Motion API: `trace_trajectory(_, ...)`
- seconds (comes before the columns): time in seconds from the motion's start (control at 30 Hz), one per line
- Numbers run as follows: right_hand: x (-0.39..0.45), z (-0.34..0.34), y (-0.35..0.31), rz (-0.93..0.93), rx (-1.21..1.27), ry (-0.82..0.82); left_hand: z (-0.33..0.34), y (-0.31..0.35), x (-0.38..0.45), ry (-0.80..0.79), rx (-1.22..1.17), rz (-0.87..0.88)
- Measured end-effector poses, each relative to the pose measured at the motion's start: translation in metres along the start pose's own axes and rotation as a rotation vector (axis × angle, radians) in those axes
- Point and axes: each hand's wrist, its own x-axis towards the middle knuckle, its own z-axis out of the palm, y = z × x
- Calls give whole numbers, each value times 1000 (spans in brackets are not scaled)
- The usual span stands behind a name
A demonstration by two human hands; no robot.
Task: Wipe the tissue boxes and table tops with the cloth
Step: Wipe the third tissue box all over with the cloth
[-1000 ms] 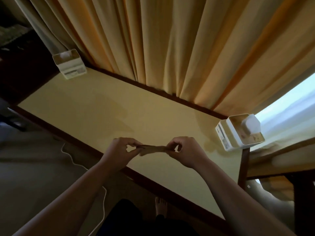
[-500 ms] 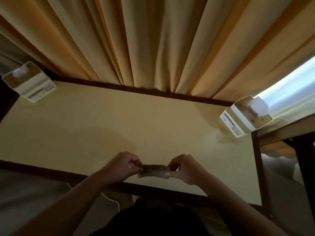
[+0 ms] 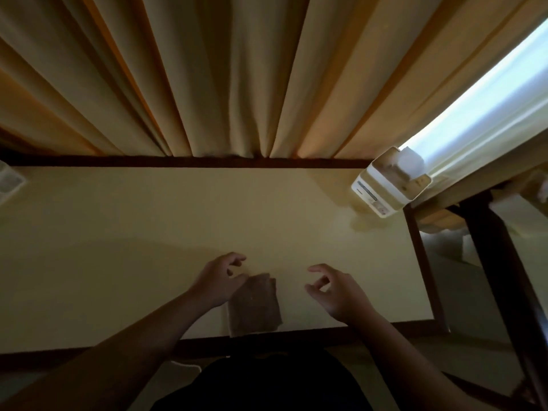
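While both hands hover (fingers loose), cloth (image 3: 254,305) lies between, nearer left

Dim, warm-toned room. Beyond the left hand (image 3: 219,280) and right hand (image 3: 341,292), a heavy tan curtain (image 3: 237,75) in deep folds, hanging down to the far rim of the table (image 3: 118,232). Up and far right of the right hand, a gap in the curtain showing a window (image 3: 486,96), bluish-white (the only strong light here). Under both hands, a cream top with a dark wood rim. Right of the right hand, past the table's end, a dark frame (image 3: 489,262) over pale floor (image 3: 462,292). Nearer than the left hand, a white cord (image 3: 184,364) on the floor.
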Motion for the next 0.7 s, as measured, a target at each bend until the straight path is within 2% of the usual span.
trace_trajectory(0.2, 1, -50, 54, 96, 151, 137, 16, 59, 34, 27, -72, 52)
trace_trajectory(0.47, 34, -128, 129, 172, 366, 230, 58, 164, 80, 57, -73, 82)
trace_trajectory(0.7, 79, -179, 173, 279, 691, 289, 103, 266, 145, 106, -80, 62)
